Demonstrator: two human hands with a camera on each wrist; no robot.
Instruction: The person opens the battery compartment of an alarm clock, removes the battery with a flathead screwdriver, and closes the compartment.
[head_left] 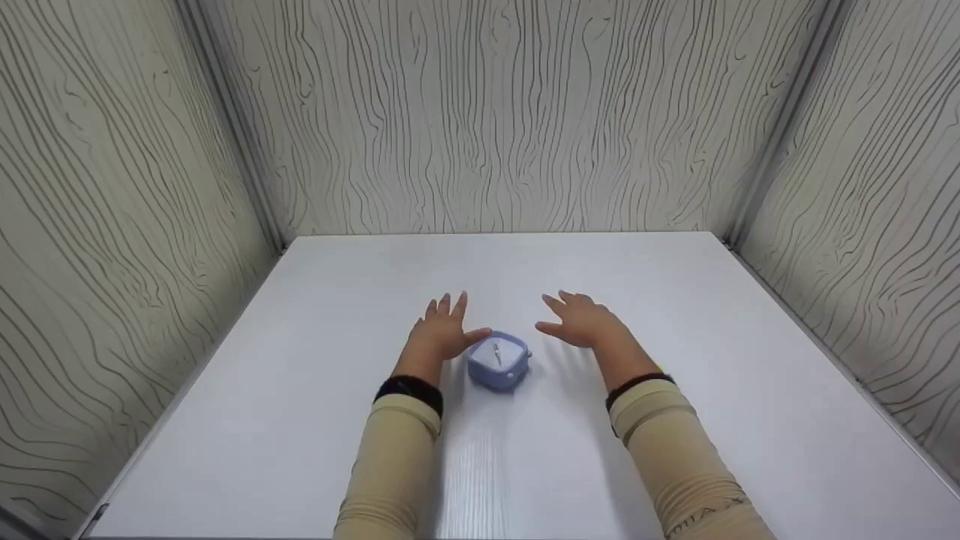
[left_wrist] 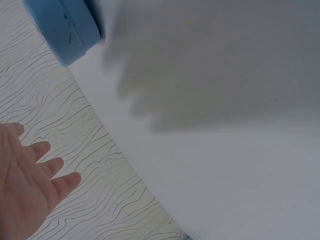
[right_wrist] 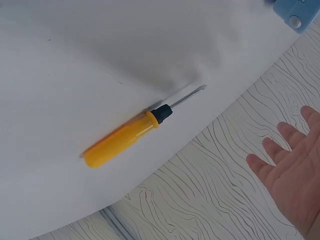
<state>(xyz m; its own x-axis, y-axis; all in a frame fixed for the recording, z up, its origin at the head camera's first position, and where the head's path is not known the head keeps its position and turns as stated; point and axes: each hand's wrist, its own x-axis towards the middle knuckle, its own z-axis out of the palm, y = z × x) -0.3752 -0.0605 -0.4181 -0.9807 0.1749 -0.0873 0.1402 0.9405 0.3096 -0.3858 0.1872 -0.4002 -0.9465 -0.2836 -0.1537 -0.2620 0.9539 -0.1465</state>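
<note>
A small blue square desk clock [head_left: 498,373] with a pale face sits on the white table. To its left hovers my left hand [head_left: 441,332], fingers spread, the thumb overlapping the clock's corner in the head view. My right hand [head_left: 586,321] is held out on the clock's other side, apart from it, its fingers straight and holding nothing. In the right wrist view a screwdriver [right_wrist: 122,141] with a yellow handle, black collar and flat metal tip lies on the table; my right forearm hides most of it from the head camera.
The white table [head_left: 337,285] reaches back to wood-grain patterned panels [head_left: 480,120], which also rise at the left and right. Grey metal posts [head_left: 232,120] stand at the back corners. Both hands cast shadows on the tabletop.
</note>
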